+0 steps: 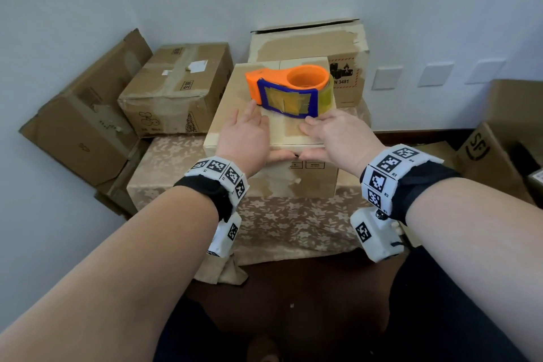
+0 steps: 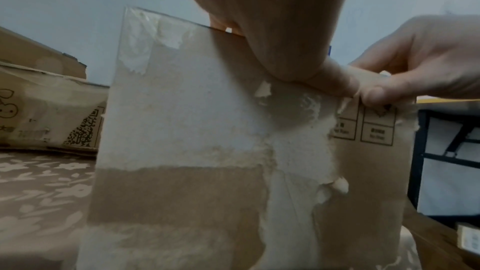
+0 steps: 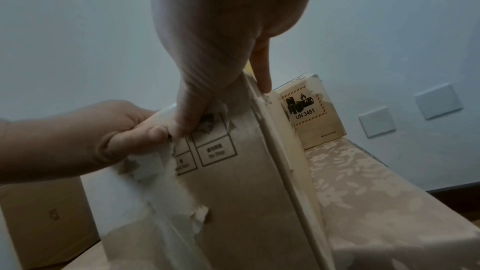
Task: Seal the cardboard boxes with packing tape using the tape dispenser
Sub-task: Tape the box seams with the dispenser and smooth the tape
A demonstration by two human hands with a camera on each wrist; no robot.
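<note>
A worn cardboard box [image 1: 230, 97] stands on the cloth-covered table in the head view, its top flaps down. An orange and blue tape dispenser [image 1: 289, 88] lies on its side on the far part of the box top, with no hand on it. My left hand [image 1: 258, 132] and right hand [image 1: 326, 138] rest side by side on the near part of the top, fingers straight, thumbs down over the front edge. In the left wrist view the left thumb [image 2: 324, 77] presses the box's torn front face [image 2: 207, 130]. The right wrist view has the right thumb [image 3: 192, 114] on the same face [image 3: 246, 202].
A taped box [image 1: 176, 91] sits at the back left. A bigger box with a UN 3481 label [image 1: 308, 44] stands behind. Flattened cartons [image 1: 82, 114] lean on the left wall, and more boxes [image 1: 499, 141] stand at the right. The floral cloth [image 1: 293, 226] hangs over the table's front.
</note>
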